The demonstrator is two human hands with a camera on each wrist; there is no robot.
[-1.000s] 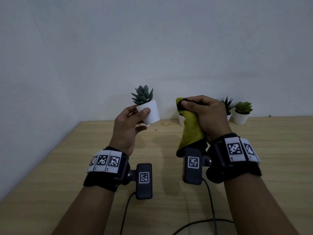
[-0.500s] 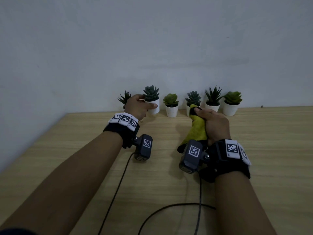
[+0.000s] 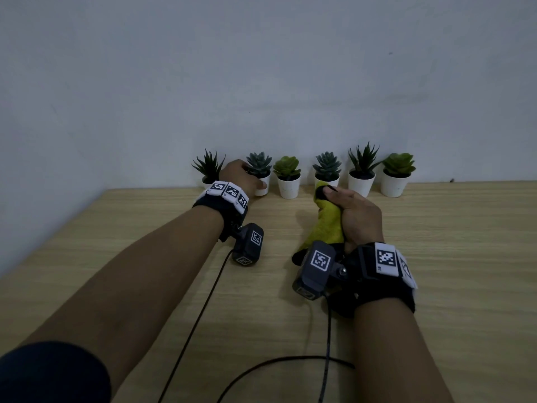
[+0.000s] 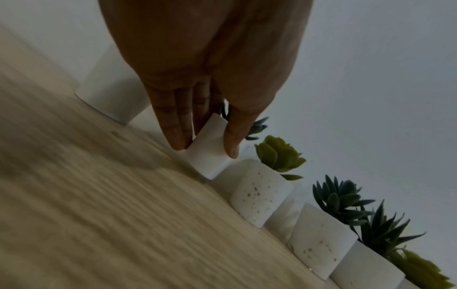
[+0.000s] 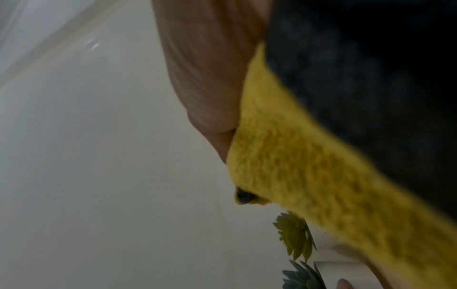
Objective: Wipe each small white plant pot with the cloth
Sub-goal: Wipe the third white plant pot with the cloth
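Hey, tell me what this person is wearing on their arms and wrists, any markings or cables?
Both forearms are bare. Each wrist carries a black band edged with white square tiles printed with black coded patterns. A dark grey boxy camera hangs off each band, each bearing its own coded marker. Thin black cables trail from them. A dark sleeve shows on the left upper arm.

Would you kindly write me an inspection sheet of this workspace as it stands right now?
Surface: wooden table, meeting the wall.
Job's things: six white pots in a row along the wall; second pot from left stands on the table; yellow cloth bunched up.
Clutter: nothing seen.
Hands: left hand grips the second pot, thumb and fingers on opposite sides; right hand grips the cloth in front of the fourth pot.
Cables: black cables trail from both wrist cameras across the table.
Surroundings: plain wall.
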